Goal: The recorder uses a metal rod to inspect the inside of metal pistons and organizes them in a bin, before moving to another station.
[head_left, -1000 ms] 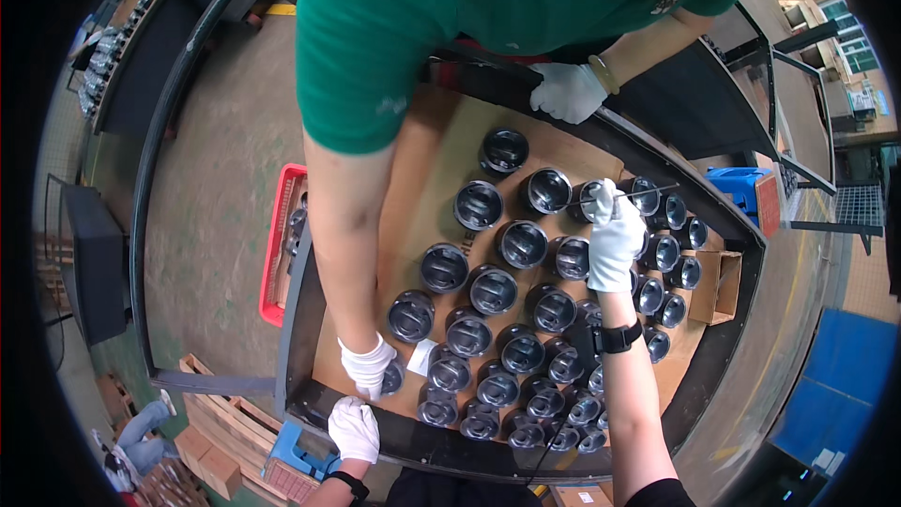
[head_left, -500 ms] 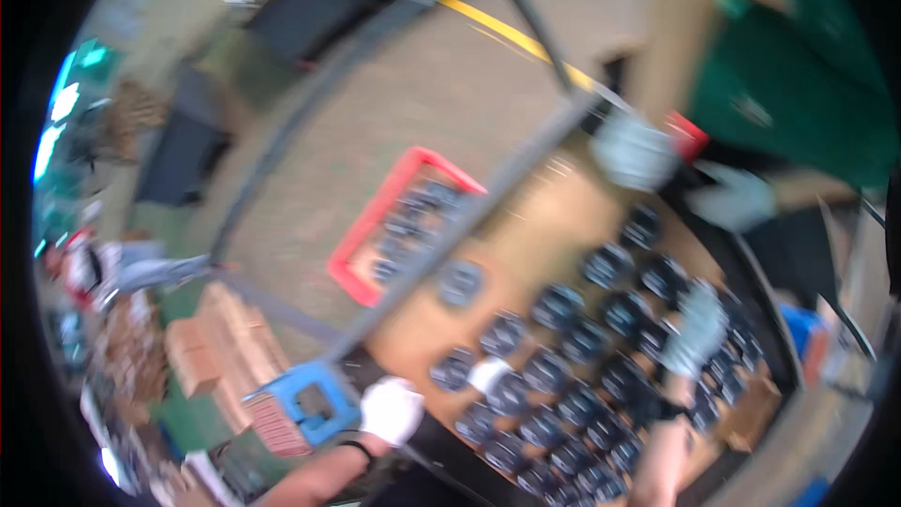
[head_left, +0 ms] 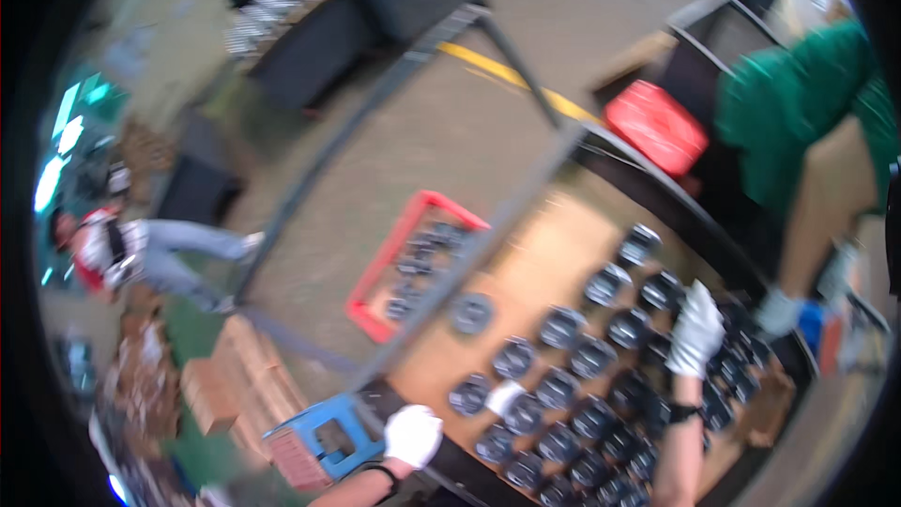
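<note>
My right hand (head_left: 696,330), in a white glove and with a black band on the wrist, is over the right side of a tabletop. Its fingers look stretched upward, with nothing visible in them. Many dark, shiny round parts (head_left: 628,329) lie in rows beneath and left of it. My left hand (head_left: 413,436), also white-gloved, is curled closed at the table's near left edge. Whatever it may hold is hidden. Beside it stands a blue plastic crate (head_left: 345,425). A white piece (head_left: 505,398) lies among the parts.
The brown tabletop (head_left: 540,249) has a raised dark frame (head_left: 671,192). Beyond its left rail sits a red tray (head_left: 368,321) of dark parts. A co-worker in green (head_left: 784,117) is at right, near a red bag-like thing (head_left: 657,127). Cardboard boxes (head_left: 239,380) stand at left.
The view has shifted, and the scene sits lower and farther right. The co-worker's gloved hands have left the table's far corner, uncovering the red thing. My right hand's fingers now point more upward.
</note>
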The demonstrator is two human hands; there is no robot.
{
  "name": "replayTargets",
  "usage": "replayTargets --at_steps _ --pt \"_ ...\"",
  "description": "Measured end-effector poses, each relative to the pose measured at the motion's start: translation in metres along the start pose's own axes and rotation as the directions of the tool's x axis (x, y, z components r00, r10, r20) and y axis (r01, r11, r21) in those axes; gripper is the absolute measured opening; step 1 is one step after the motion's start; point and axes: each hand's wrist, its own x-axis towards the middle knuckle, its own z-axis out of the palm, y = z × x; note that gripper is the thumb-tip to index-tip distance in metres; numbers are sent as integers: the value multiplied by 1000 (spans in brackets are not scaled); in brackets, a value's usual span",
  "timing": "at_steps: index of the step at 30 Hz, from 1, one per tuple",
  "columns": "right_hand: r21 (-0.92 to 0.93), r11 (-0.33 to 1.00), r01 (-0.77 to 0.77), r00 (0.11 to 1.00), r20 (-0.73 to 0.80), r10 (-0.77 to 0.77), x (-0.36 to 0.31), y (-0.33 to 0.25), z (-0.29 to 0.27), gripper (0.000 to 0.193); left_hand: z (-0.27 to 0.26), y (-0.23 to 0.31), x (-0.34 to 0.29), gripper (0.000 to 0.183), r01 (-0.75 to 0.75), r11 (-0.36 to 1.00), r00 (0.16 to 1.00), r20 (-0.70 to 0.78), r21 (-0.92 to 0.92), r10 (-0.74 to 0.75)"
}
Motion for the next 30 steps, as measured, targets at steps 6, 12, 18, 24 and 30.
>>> replayTargets --at_steps 6,12,18,24,30 --pt "-334 925 184 965 -117 -234 26 -15 17 20 17 -6 -9 21 18 995 989 -143 -100 -32" --pt "-412 884 219 934 -173 -312 50 -10 16 32 39 -8 -17 18 -15 993 986 -169 -116 -5" --pt "-506 856 109 979 -92 -179 45 5 23 32 37 -11 -21 16 3 999 991 -136 -40 -8" --pt "-397 898 190 927 -229 -297 54 22 40 32 39 -15 -19 17 -2 997 993 -117 -74 -6" --pt "-458 860 226 921 -187 -342 52 31 47 34 42 -17 -21 17 -5 998 994 -114 -63 -2"
